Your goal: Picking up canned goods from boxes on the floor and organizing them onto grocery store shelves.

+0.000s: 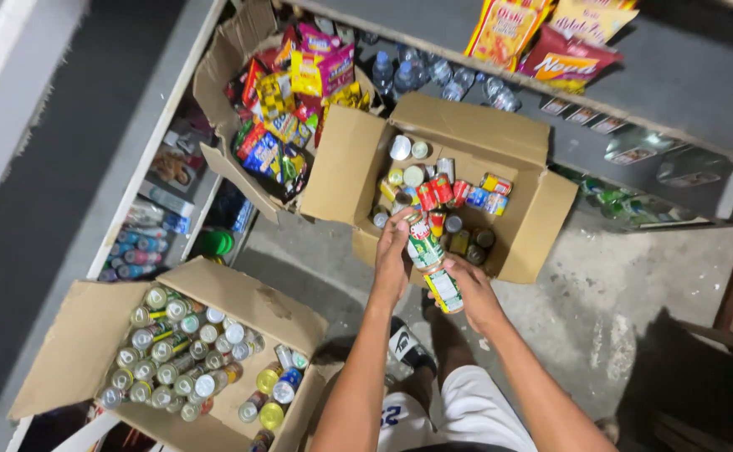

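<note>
Two cans are up in the head view, stacked end to end over the open cardboard box [524, 224] on the floor. Much is hidden here: the left hand [392, 255] covers the upper can's [422, 241] far side, the right hand [473, 293] cups the lower can [443, 289] from beneath, and the fingertips are hard to make out. Labels look green, red and white, with detail too small to tell. Both hands are wrapped snugly around their cans. More small cans fill the box beneath.
</note>
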